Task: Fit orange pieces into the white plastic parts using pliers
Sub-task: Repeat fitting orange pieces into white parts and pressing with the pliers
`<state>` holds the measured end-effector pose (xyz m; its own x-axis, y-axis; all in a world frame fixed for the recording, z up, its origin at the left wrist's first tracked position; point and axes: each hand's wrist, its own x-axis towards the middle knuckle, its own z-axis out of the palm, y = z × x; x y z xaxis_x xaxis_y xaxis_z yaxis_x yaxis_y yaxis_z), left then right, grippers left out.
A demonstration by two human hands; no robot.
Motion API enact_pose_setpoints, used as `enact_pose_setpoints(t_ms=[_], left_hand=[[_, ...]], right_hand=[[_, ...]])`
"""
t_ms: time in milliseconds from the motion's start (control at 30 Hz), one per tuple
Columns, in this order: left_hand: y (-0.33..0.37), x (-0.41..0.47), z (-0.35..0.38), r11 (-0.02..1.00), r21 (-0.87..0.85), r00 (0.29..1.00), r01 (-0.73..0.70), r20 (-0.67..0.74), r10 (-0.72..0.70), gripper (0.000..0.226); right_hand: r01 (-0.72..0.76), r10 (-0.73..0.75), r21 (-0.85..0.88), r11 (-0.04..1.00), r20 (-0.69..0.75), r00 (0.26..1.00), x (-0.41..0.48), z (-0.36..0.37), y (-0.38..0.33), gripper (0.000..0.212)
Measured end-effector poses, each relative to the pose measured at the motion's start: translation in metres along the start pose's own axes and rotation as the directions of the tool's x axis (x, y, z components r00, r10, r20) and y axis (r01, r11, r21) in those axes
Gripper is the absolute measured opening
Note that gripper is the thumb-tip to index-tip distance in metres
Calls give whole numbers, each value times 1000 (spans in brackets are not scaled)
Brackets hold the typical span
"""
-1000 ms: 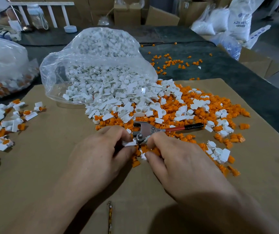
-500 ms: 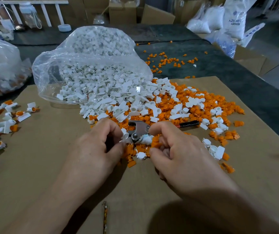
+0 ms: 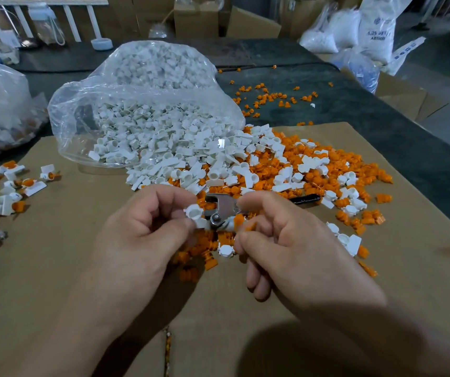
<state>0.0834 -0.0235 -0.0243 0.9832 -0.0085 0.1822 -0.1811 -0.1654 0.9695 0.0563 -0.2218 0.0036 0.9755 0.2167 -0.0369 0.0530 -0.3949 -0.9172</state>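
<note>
Hands risen. Left hand pinches white socketed plastic part, mouth up to receive; right hand pinches small orange plug at its 3 o'clock; steel pliers lie beneath.

bare cardboard near left, mixed pile and bag blocking ahead

**Both hands pinching, tips close**

L hand: fingers curled, thumb + index pinch a white part. R hand: thumb + index curled on an orange piece, other fingers folded under palm. Tips of both hands nearly meet at centre. Forearms enter from near edge, L at near left, R at near right.
</note>
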Motion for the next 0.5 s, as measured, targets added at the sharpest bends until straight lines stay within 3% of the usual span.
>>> enact_pose_setpoints(t_ms=[133,333,400,500], left_hand=[[5,-1,1,948,-310,998,70,23,-66,27],[11,-4,2,945,-309,993,109,78,-89,33],[11,-4,2,942,-318,993,110,71,-92,36],[14,-5,4,926,-359,993,112,86,-87,36]], right_hand=[[0,0,148,989,-1,1000,3,-2,3,21],[-5,-20,389,921,61,998,4,-4,4,11],[-41,-30,543,839,120,992,5,-6,1,12],[-144,-26,781,608,200,979,7,-9,-3,18]])
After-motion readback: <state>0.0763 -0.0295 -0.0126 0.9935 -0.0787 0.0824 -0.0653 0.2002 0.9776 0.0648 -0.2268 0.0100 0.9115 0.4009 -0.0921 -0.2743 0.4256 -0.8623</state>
